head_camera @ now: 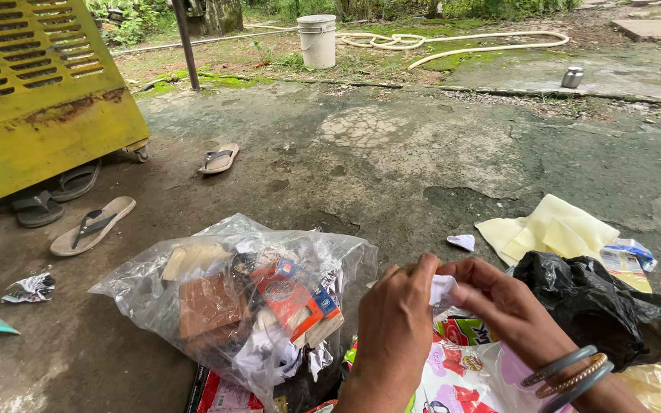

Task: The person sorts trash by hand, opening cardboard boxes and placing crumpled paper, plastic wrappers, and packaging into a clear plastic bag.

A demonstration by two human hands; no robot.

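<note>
My left hand (394, 327) and my right hand (499, 298) meet over the ground and pinch a small white scrap of paper (443, 290) between their fingertips. Bangles (571, 373) sit on my right wrist. Just left of my hands lies a clear plastic bag (231, 298) stuffed with cardboard, a red-and-blue carton and crumpled paper. Colourful printed wrappers (460, 367) lie under my hands. A black plastic bag (583, 302) is heaped to the right of my right hand.
A pale yellow cloth (548, 229) and a small white scrap (462, 242) lie on the cracked concrete beyond. Sandals (92, 226) (218, 159) lie near a rusty yellow metal cabinet (36, 92) at left. Farther off stand a white bucket (317, 40), a hose (453, 42) and a metal container (572, 76).
</note>
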